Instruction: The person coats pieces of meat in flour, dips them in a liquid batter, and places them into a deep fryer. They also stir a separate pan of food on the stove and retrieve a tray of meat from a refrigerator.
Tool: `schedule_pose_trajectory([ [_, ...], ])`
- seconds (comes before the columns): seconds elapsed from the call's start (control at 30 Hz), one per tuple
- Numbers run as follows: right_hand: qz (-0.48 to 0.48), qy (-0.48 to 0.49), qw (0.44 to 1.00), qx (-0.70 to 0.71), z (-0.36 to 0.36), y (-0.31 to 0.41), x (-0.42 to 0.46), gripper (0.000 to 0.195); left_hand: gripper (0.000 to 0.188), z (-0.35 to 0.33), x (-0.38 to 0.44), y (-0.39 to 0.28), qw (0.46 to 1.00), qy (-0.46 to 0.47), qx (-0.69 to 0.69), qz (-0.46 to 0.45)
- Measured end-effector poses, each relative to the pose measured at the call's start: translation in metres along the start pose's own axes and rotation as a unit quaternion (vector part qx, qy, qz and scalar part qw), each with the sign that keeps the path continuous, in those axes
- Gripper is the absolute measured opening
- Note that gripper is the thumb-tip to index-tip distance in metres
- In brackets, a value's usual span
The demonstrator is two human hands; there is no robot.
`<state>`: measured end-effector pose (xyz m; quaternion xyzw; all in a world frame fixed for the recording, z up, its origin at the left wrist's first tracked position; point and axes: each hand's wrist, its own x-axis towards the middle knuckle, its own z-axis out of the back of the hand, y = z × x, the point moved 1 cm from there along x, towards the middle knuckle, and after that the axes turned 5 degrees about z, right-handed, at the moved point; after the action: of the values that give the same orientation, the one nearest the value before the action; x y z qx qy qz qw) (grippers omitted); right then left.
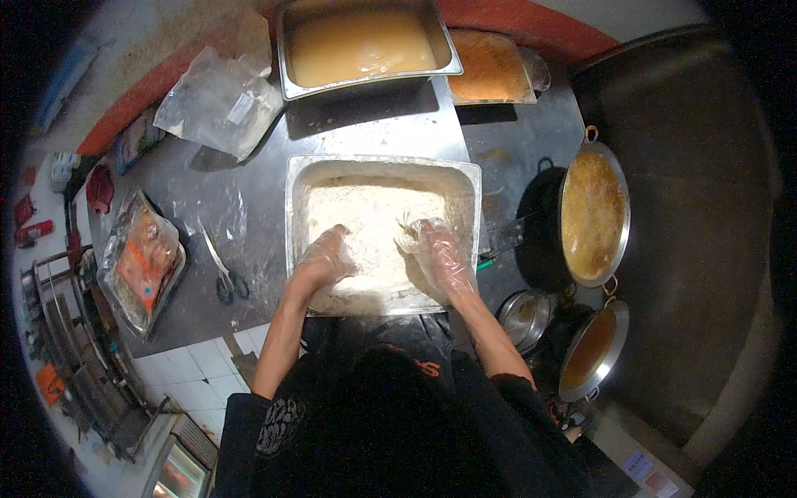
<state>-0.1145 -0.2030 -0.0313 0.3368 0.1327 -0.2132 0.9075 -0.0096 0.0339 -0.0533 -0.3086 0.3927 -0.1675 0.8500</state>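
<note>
A rectangular metal pan (291,218) stands on the steel table in front of me, with pale flour (373,218) spread over its bottom. Both my hands wear clear plastic gloves. My left hand (330,252) is in the left part of the pan, low in the flour; its fingertips are partly hidden. In the right part is my right hand (439,249), its fingers curled at the flour. Whether either hand holds something cannot be told.
Behind the pan stands a deep metal tray of cloudy liquid (361,46). A plastic bag (218,99) lies back left, scissors (227,280) and a packed bag (146,261) at left. Two wide pans, one with yellowish liquid (593,215), one with brown liquid (590,355), stand at right.
</note>
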Motion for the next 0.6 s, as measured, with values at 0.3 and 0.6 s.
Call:
schedule_pose_trajectory([
  [0.3, -0.068, -0.001, 0.979, 0.192, 0.045, 0.041, -0.018, 0.056, 0.062, -0.010, -0.009, 0.001, 0.998, 0.015, -0.042, 0.043],
  [0.6, -0.033, -0.012, 0.989, 0.142, 0.034, 0.013, 0.024, 0.065, 0.070, -0.013, -0.017, 0.002, 0.999, -0.001, 0.031, 0.033],
])
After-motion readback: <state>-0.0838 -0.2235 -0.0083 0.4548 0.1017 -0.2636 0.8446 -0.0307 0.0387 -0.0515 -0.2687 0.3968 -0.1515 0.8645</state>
